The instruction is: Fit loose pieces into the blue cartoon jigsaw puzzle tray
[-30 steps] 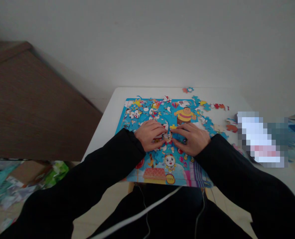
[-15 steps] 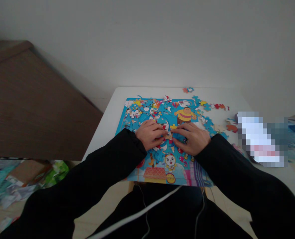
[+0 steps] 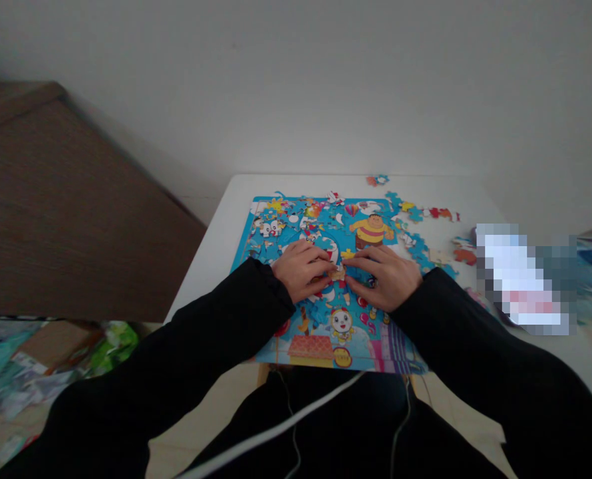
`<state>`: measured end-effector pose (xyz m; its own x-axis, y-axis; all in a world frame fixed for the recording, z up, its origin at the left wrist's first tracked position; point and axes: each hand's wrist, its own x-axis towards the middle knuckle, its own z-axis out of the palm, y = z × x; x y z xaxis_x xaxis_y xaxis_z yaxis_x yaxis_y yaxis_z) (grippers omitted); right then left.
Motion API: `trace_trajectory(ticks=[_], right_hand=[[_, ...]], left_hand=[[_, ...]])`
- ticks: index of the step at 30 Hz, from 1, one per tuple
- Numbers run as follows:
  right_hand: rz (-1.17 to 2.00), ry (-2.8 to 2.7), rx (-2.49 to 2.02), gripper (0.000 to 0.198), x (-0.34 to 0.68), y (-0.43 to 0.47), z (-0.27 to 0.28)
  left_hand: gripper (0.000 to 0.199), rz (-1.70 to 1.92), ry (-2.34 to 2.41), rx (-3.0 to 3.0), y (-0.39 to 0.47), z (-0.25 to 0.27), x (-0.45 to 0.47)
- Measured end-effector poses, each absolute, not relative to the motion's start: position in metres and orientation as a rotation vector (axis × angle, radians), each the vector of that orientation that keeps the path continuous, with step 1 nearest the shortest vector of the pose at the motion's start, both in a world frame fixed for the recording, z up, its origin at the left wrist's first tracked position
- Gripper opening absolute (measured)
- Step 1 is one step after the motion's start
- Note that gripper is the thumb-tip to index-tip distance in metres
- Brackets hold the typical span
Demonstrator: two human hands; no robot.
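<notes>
A blue cartoon jigsaw puzzle (image 3: 360,342) lies partly assembled on a white table. Near its middle, both of my hands meet over a small puzzle piece (image 3: 339,273) with tan and white on it. My left hand (image 3: 303,269) has its fingertips pressed to the piece's left side. From the right, my right hand (image 3: 386,276) pinches at the same piece with thumb and index finger. The fingers partly cover the piece and the picture beneath. A yellow piece (image 3: 348,254) shows just beyond my right fingertips.
Loose puzzle pieces (image 3: 416,246) lie along the right of the puzzle, others on its upper left. A blurred-out phone-like object (image 3: 520,279) rests on the table's right side. A brown wooden cabinet (image 3: 86,219) stands at left. A white cable (image 3: 276,429) crosses my lap.
Almost nothing differs. Both hands stay over the same piece, with only slight finger movement.
</notes>
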<state>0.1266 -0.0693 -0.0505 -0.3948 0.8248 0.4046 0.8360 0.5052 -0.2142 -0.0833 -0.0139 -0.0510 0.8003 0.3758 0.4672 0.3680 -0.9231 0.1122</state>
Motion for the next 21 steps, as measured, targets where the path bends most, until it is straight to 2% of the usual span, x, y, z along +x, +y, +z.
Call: trace_trajectory(ticks=[11,21], right_hand=[[0.004,-2.296,-1.385,0.027,0.126,-0.070,-0.050],[0.011,-2.286,-1.401,0.027,0.126,-0.070,-0.051]], left_hand=[[0.027,0.674,0.532,2.995,-0.016,-0.053,-0.083],[0.018,0.570,0.598,3.048,-0.019,-0.059,-0.081]])
